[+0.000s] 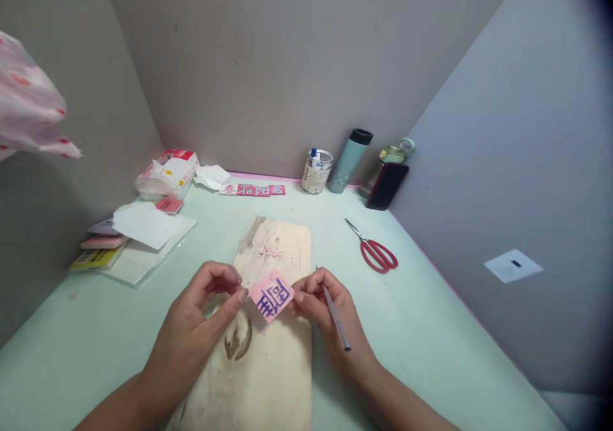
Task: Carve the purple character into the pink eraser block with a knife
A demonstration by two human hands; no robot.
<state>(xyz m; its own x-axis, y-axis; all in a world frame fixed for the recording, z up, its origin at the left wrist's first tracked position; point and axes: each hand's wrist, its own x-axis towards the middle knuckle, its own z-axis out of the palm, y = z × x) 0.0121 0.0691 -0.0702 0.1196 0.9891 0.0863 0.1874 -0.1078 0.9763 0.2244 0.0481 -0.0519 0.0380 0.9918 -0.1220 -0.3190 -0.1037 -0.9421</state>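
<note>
A thin pink square piece (271, 295) with a dark blue character on its face is held tilted above a worn wooden board (282, 380). My left hand (205, 316) is closed, thumb and fingertips at the piece's left corner. My right hand (330, 322) pinches its right corner. Tucked between the fingers of that same hand is a slim grey pen-like tool (338, 319), its blunt end pointing toward me; its other tip is mostly hidden. Small pink shavings (271, 253) lie on the far part of the board.
Red-handled scissors (378, 254) lie at right. Behind stand a can (316, 172), a teal bottle (351, 161) and a leaning phone (387, 186). A row of character tiles (253, 189) sits at the back. Tissues (168, 174) and papers (146, 223) are at left.
</note>
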